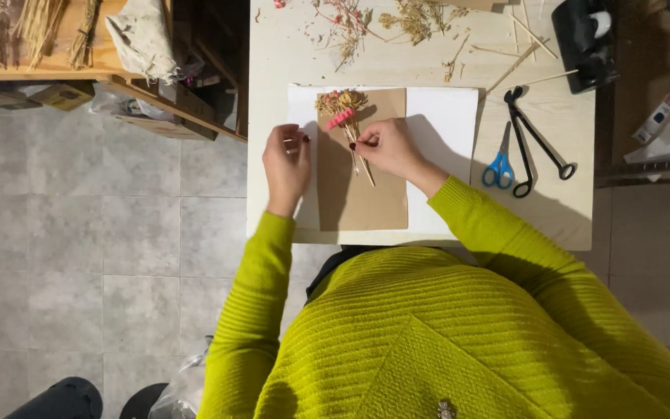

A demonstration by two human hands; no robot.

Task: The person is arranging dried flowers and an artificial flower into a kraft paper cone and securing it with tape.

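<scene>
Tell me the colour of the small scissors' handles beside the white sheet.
Blue, on the small scissors, clearest in the head view.

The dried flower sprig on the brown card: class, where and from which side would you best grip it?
Probably by the bare stems, coming from the near edge. The brittle flower heads point away, and the right hand pinches there.

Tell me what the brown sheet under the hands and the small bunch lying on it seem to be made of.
The brown sheet looks like kraft paper or thin card: matte, flat tan, with crisp straight edges. The bunch seems to be dried flowers: pale straw-coloured stems and faded pink and tan heads. The right hand pinches its stems.
</scene>
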